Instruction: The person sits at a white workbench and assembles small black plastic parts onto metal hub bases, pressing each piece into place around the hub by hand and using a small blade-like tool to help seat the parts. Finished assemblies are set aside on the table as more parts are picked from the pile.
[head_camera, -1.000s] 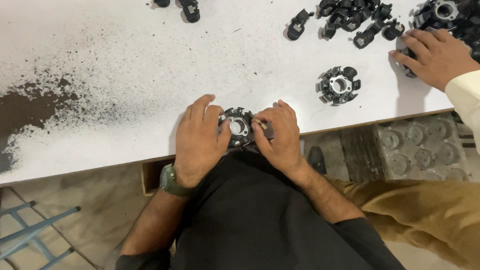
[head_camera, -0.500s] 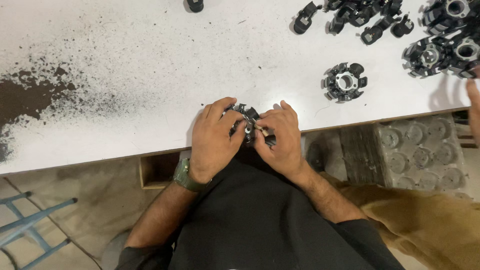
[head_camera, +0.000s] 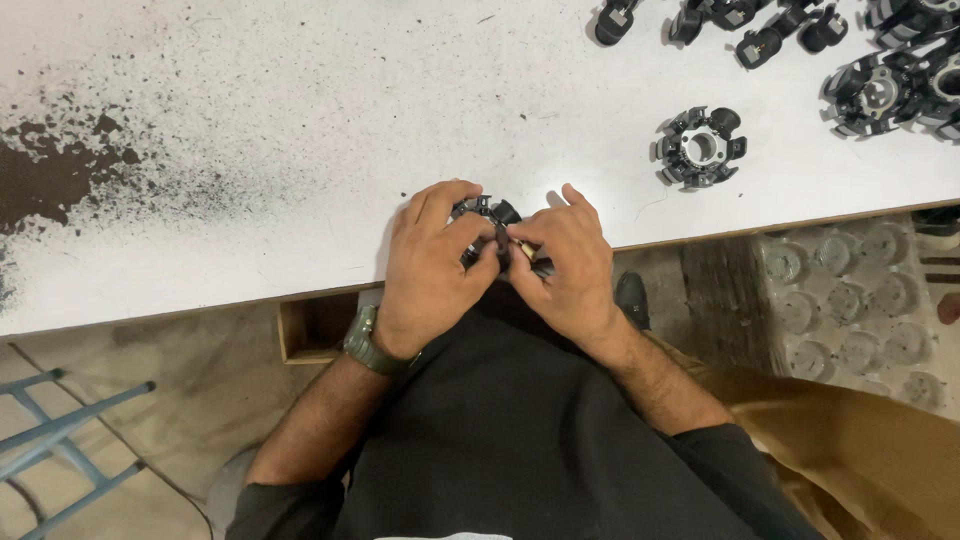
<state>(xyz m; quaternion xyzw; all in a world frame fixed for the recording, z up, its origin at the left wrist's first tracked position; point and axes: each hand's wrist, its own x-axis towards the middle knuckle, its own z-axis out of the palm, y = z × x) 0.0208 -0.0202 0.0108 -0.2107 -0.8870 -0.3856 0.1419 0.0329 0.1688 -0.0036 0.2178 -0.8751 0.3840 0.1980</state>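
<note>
Both hands are on the small round black plastic ring part with slotted holders (head_camera: 487, 215), held right at the near edge of the white speckled tabletop (head_camera: 300, 120). My left hand (head_camera: 432, 262) is wrapped around its left side, clenched on it, and my right hand (head_camera: 565, 265) pinches a tiny brass-coloured bit (head_camera: 524, 246) against its right rim. I'd say I'm mid-way through seating that bit into one holder (hard to see the slot itself, my fingers cover it). Next move probably needs a steady push while the left hand keeps the ring from turning.

Compared with a second ago, the ring has tipped up out of flat and my hands have closed in over it. The other person's hand at the far right has gone from view. The finished black ring assembly (head_camera: 700, 148) looks untouched.
</note>
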